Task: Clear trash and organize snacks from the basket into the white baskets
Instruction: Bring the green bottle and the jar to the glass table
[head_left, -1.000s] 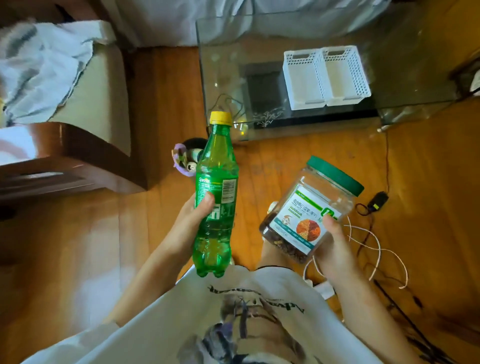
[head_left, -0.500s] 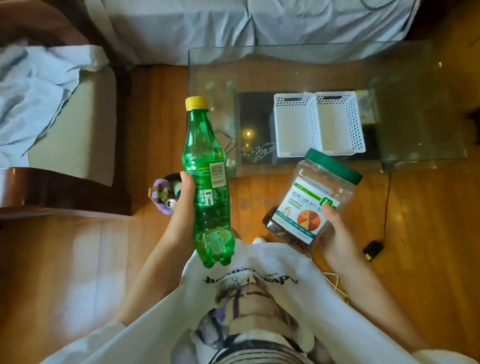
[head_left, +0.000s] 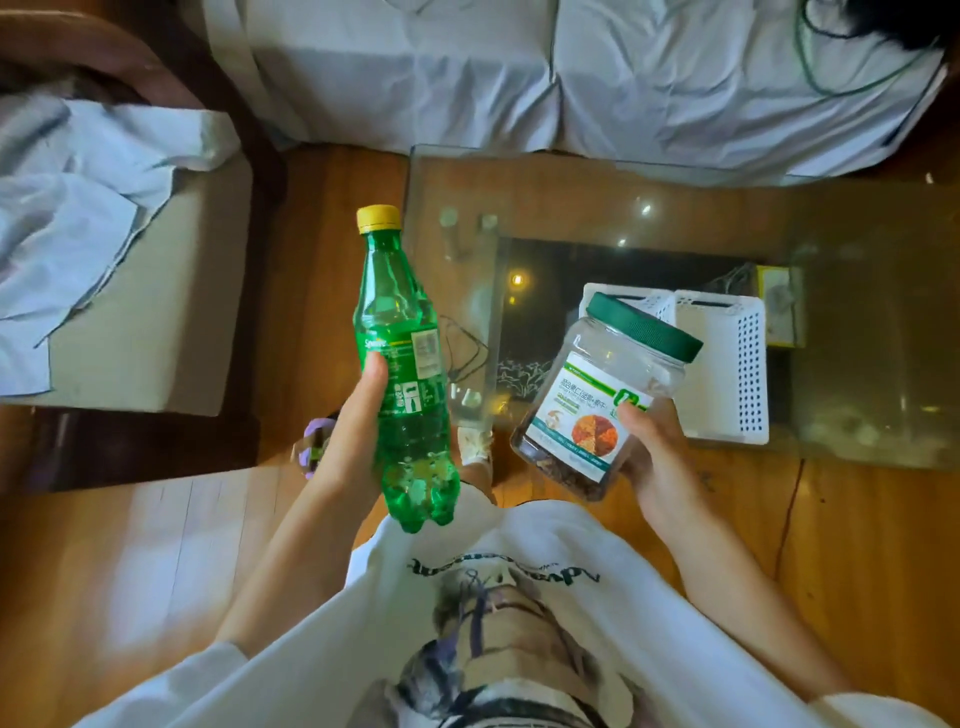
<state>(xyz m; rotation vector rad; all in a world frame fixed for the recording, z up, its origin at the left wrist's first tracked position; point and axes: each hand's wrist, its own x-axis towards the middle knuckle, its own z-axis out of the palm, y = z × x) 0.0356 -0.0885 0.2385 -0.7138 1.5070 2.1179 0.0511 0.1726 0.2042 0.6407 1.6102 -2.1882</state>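
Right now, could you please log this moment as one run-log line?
left hand: holds green bottle upright | right hand: holds snack jar tilted | white baskets: on glass table

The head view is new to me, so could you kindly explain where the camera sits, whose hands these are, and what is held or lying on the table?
There is no machine here: a person wears one wide-angle camera on the head, looking forward and down, so you see their own arms and shirt. The left hand holds a green soda bottle with a yellow cap, upright. The right hand holds a clear snack jar with a green lid, tilted. Ahead is a glass table, and on it two white baskets stand side by side, partly hidden behind the jar.
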